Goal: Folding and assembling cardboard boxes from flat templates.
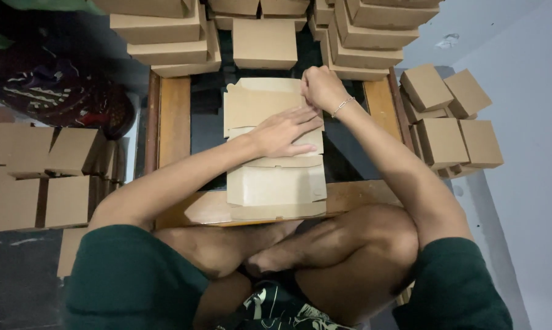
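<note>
Head view, looking straight down: person seated cross-legged at a low wooden worktop (175, 116) with a dark inset centre. A flat, unfolded brown cardboard box blank (274, 150) lies lengthwise down the middle of it, near end overhanging the front edge toward the knees. Left hand (285, 131) is spread flat, palm down, fingers extended, pressing on the blank's mid section; it grips nothing. Right hand (320, 85), thin bracelet at the wrist, is curled closed at the blank's far right corner, seemingly pinching or creasing a flap there; the exact hold is hidden under the knuckles. Finished folded boxes (265, 43) are stacked high along the far edge, one just beyond the blank. More boxes (450, 119) are piled on the floor to the right, and others (34, 174) to the left. Risk, as I judge it: if the flat hand slips, the blank could skew and the crease run crooked; a hard tug at the corner might tear the flap; an elbow swing could topple the tall stacks nearby.
</note>
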